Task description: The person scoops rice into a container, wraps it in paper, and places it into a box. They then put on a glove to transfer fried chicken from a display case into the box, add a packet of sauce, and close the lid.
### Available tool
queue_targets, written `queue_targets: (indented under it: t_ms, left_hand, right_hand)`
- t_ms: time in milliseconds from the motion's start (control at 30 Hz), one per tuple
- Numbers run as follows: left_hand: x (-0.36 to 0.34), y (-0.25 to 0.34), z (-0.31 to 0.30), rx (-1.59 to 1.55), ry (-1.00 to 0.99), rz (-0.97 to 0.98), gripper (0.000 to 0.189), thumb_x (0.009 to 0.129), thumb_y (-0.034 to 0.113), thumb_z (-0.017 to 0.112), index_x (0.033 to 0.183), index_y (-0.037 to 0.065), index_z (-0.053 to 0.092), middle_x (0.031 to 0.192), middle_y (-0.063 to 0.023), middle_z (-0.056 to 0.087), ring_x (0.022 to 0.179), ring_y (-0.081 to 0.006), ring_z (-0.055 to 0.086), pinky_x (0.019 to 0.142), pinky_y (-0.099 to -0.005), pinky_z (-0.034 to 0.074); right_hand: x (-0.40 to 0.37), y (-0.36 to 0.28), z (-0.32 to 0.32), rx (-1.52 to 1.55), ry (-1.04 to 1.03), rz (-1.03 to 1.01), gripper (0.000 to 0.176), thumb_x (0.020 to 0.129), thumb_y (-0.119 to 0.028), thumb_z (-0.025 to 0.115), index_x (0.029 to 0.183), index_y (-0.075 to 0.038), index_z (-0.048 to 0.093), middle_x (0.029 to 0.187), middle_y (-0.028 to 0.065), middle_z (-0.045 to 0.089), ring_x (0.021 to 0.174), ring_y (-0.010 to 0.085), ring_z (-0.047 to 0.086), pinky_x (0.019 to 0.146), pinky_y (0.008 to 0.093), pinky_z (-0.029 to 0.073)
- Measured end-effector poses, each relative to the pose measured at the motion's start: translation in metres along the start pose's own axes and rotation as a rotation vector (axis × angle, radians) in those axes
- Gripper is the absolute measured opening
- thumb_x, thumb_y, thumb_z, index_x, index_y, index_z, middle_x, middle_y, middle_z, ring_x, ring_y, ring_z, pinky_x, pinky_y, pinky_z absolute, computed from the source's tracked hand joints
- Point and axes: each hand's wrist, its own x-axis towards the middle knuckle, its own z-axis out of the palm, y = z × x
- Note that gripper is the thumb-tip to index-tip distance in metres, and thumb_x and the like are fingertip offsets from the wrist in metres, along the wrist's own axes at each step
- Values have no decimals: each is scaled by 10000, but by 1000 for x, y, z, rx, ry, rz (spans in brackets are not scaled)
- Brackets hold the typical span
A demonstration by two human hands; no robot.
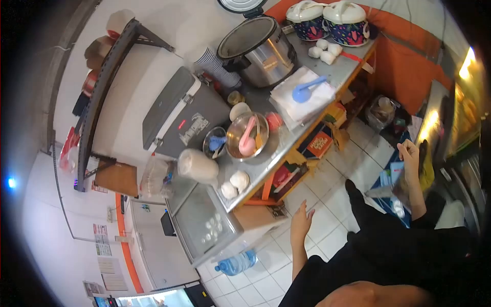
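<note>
two bare hands above a tiled floor (327, 169) beside a steel surface (268, 156)
left hand (302, 219) is spread flat, its grip wide open and empty; white balls (235, 184) lie near at its 10 o'clock, on the surface edge. right hand (409, 153), at 3 o'clock in view, has curled fingers; cannot tell if that grip holds anything.

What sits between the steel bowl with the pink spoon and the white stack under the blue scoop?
In the head view, a small orange-red container stands between the steel bowl and the white stack.
</note>
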Motion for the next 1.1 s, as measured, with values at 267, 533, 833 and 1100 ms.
queue_targets:
  t_ms: [267,533,833,1100]
  left_hand:
    - [213,17,-2,-258,-164,14,373,819,236,486,1130,36,437,1018,-186,542,960,-318,514,823,-354,389]
    - [386,12,-4,-204,84,-33,288,792,185,508,1023,13,522,984,-186,553,929,-324,521,807,-362,403]
    - [438,-15,8,-371,258,-161,400,735,140,573,1063,-55,454,941,-221,540,890,-332,525,788,-364,408]
    - [494,-36,0,-278,203,-112,425,680,120,631,1015,-65,446,809,-182,568,740,-290,563,664,-336,434]
  right_hand:
    - [224,81,212,-572,-330,-573,276,646,-49,591,911,-29,517,981,119,526,945,253,493,825,338,379]
    - [354,130,322,-1320,-997,-411,435,678,-98,581,1078,-36,422,963,141,554,940,310,512,793,397,385]
    - [334,163,318,-849,-536,-306,344,815,-187,461,1109,-24,386,831,158,531,652,262,570,535,354,447]
    - [290,141,338,-1218,-680,-47,508,754,-136,496,1204,4,307,950,166,508,840,362,526,697,410,437]
